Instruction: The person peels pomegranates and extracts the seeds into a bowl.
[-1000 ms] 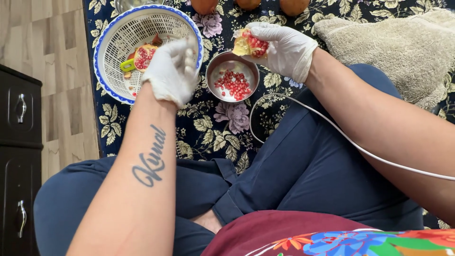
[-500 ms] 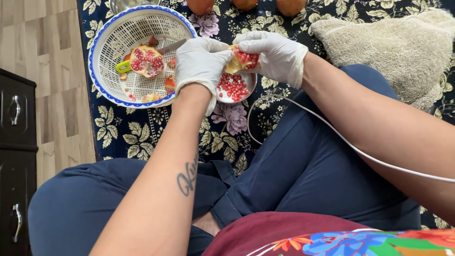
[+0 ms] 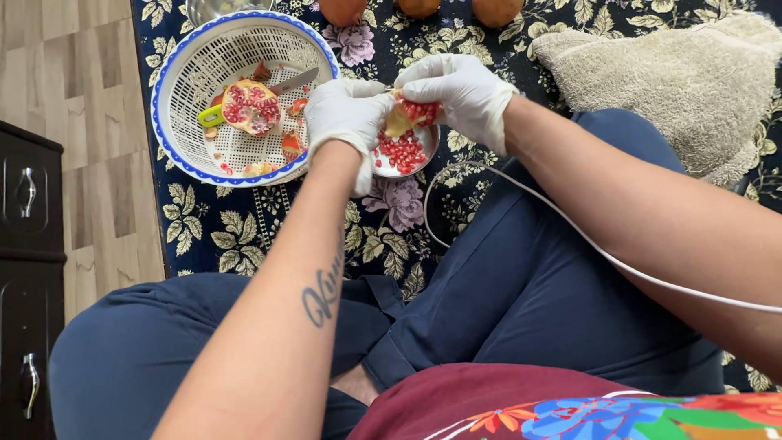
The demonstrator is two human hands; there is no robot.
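Pomegranate piece point(image 3: 410, 114) sits clamped between both gloved hands — left hand point(image 3: 346, 114), right hand point(image 3: 456, 90) — over the steel bowl point(image 3: 423, 151), upper centre of frame.

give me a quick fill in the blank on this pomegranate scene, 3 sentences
1. Both gloved hands, left hand and right hand, hold a pomegranate piece over the small ____ bowl.
2. The knife lies in the white basket, whose rim is ____.
3. The loose seeds in the bowl are ____.

Missing words: metal; blue; red
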